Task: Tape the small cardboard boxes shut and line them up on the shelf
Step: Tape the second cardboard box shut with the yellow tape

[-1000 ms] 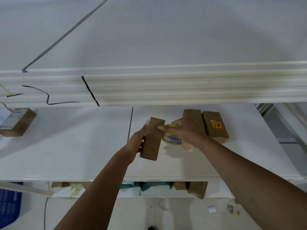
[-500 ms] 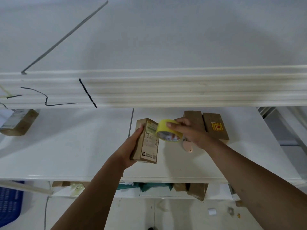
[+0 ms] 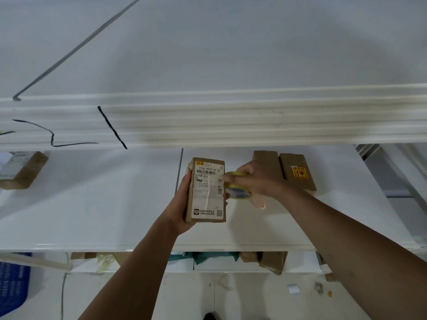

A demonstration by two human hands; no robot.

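My left hand (image 3: 182, 204) grips a small cardboard box (image 3: 206, 192) from its left side and holds it above the white shelf (image 3: 92, 204), with the white shipping label facing me. Pressed against the box's right edge is a roll of yellow tape (image 3: 238, 189), which my right hand (image 3: 256, 179) grips. Behind that hand, two more cardboard boxes stand side by side on the shelf: a plain one (image 3: 265, 158), partly hidden, and one with a yellow and red sticker (image 3: 298, 174).
Another labelled cardboard box (image 3: 20, 169) lies at the shelf's far left. A thick white upper shelf edge (image 3: 231, 118) overhangs the work area. Below the shelf front are more cardboard boxes (image 3: 272, 260), teal material (image 3: 203, 257) and a blue crate (image 3: 12, 285).
My left hand has turned the box so its labelled face points at me. My right hand has brought the tape roll against the box's right edge.
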